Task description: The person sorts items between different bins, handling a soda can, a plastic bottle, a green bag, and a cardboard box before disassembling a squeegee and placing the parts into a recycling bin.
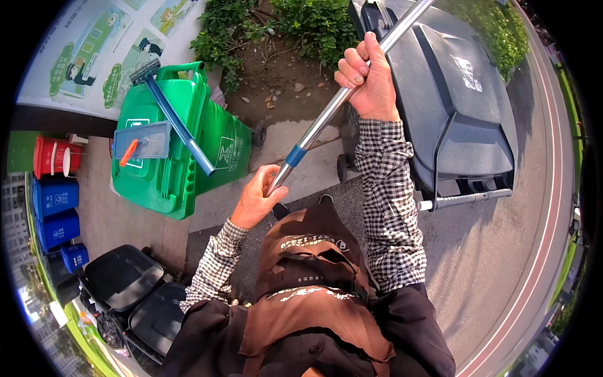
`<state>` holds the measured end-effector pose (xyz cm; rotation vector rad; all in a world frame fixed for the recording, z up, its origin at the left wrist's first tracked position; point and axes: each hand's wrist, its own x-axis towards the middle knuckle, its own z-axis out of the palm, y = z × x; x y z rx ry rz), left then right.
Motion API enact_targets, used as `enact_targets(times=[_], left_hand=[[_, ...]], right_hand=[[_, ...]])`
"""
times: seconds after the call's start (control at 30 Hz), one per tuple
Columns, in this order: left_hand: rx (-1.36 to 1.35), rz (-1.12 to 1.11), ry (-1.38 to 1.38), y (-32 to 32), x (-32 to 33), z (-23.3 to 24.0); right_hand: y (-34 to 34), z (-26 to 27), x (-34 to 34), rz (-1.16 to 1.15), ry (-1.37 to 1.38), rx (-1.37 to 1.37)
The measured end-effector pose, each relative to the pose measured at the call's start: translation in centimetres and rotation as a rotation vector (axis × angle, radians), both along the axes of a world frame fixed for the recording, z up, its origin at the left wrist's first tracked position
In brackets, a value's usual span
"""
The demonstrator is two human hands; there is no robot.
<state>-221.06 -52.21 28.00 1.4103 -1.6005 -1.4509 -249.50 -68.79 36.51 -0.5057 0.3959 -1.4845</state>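
Observation:
A shiny metal pole (325, 113) with a blue collar (295, 156) runs diagonally up to the right in front of me. My left hand (254, 198) grips its lower end. Higher up, my right hand (370, 82) is wrapped around the shaft, its thumb along it. The pole's far end lies beyond the top of the picture. To the left stands a green wheeled bin (155, 186) with its lid down. Across that lid lie a blue-handled tool (175, 113) with a grey head and a flat blue-grey rectangular piece (158, 141) with an orange handle (129, 152).
At right stands a large dark grey wheeled bin (461, 94) with a grey bar (473, 199) at its near end. Black bins (125, 275), blue bins (56, 195) and a red bucket (42, 155) are at left. Behind are a printed panel (94, 42) and shrubs (311, 23).

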Motion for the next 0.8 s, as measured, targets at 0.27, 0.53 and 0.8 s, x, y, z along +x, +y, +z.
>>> enact_targets(times=[0.27,0.53,0.8], left_hand=[[0.475,-0.062,0.503,6.0,1.6,0.9],[-0.347,0.406,-0.529,6.3,-0.4,0.5],[-0.061,0.218,-0.066,7.0,-0.9,0.7]], right_hand=[[-1.0,-0.7,2.2,0.592,-0.537,-0.349],[-2.8,-2.7,4.1,0.258,-0.193,-0.023],[-3.4,-1.8,3.0,0.325,-0.174,-0.021]])
